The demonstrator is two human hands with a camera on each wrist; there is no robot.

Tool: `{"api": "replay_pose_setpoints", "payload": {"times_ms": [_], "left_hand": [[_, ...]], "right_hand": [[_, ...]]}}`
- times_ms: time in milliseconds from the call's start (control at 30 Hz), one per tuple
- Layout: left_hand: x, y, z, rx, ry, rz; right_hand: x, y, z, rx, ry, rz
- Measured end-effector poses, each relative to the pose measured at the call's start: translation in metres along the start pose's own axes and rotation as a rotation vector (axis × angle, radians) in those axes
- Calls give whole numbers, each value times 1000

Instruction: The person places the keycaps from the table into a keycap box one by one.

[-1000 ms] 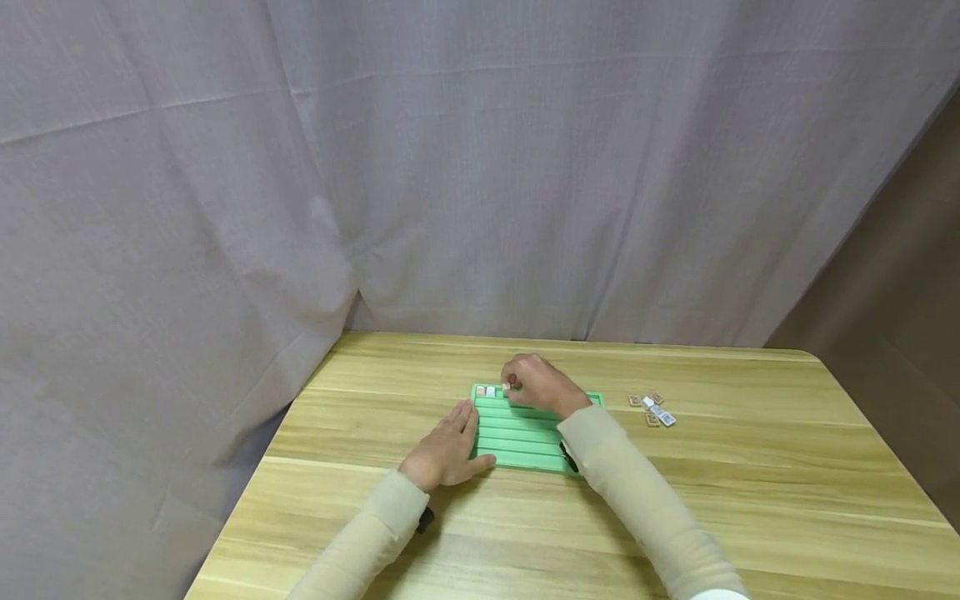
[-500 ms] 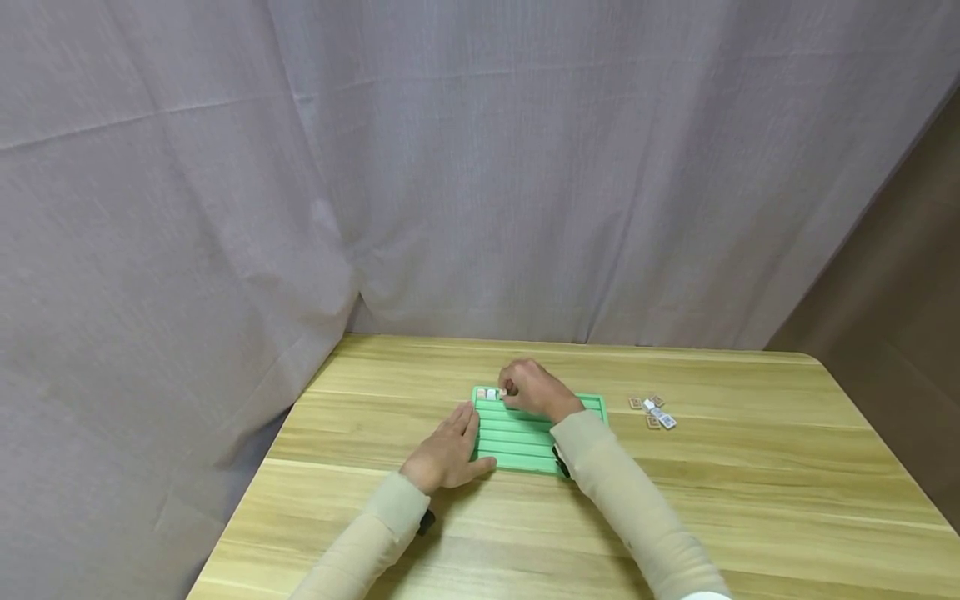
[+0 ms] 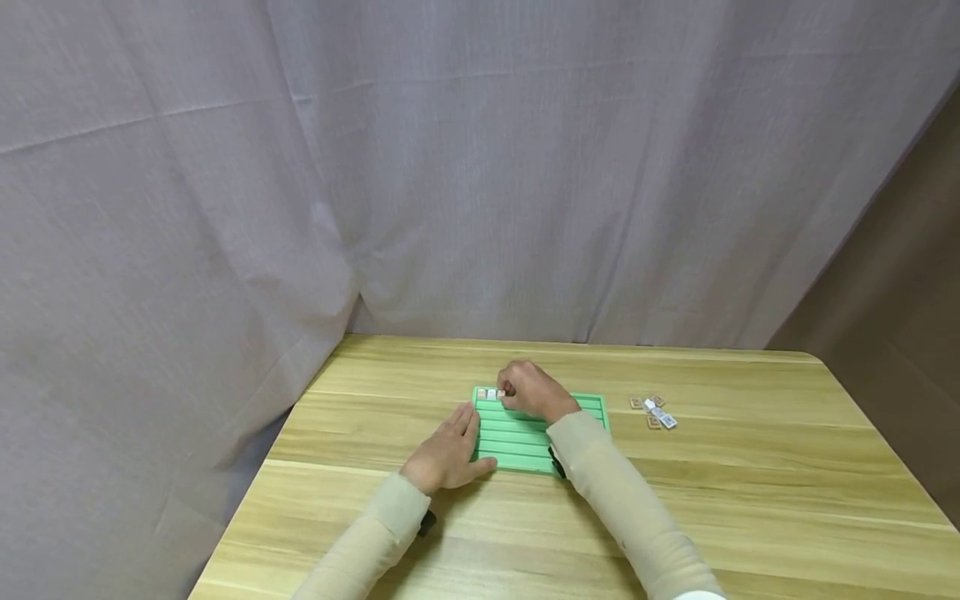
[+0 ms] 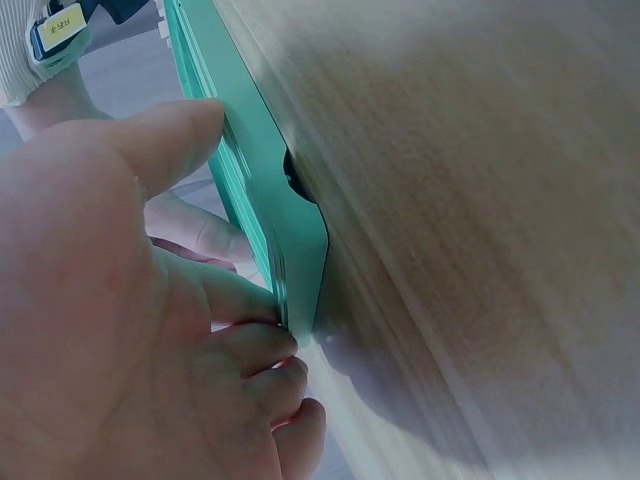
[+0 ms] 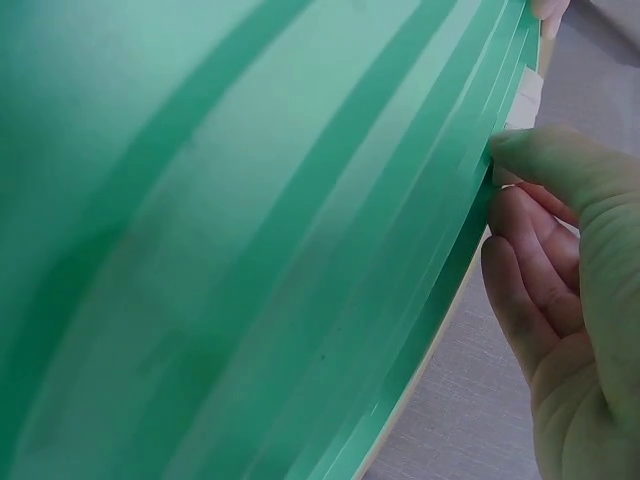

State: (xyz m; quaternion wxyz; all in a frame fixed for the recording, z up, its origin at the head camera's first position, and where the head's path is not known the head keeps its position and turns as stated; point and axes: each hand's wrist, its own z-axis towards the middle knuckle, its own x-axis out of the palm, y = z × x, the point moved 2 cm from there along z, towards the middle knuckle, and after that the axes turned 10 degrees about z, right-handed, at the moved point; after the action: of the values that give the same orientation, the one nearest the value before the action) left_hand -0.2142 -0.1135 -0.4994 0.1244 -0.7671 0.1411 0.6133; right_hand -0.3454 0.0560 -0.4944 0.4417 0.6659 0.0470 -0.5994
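Observation:
A green ridged tray [image 3: 513, 461] lies on the table, with its long grooves running left to right. My left hand [image 3: 446, 454] rests along its left edge, fingers straight; in the left wrist view the thumb [image 4: 185, 140] touches the tray's rim. At the far groove, my right hand [image 3: 534, 390] pinches a small pinkish tile [image 3: 501, 394] between thumb and fingers. Left of it in the same groove sit a white tile [image 3: 491, 394] and a pinkish tile [image 3: 482, 393]. The right wrist view shows the right thumb [image 5: 545, 160] at the groove, the pinched tile mostly hidden.
Right of the tray, several loose tiles lie in a small cluster, among them a brown-patterned tile [image 3: 653, 422] and a white-and-blue tile [image 3: 667, 421]. A grey curtain [image 3: 480, 208] hangs behind the wooden table [image 3: 780, 467].
My right hand has slid slightly left along the far groove, bringing the pinched tile up beside the white one. The left hand has stayed in place.

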Motion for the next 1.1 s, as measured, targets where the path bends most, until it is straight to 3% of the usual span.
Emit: {"api": "replay_pose_setpoints", "payload": {"times_ms": [833,1100], "left_hand": [[0,0,1,-13,7,-25],[-1,-1,-2,-12,17,-45]], "right_hand": [[1,1,2,32,13,-4],[-6,0,-3,41,55,66]]}}
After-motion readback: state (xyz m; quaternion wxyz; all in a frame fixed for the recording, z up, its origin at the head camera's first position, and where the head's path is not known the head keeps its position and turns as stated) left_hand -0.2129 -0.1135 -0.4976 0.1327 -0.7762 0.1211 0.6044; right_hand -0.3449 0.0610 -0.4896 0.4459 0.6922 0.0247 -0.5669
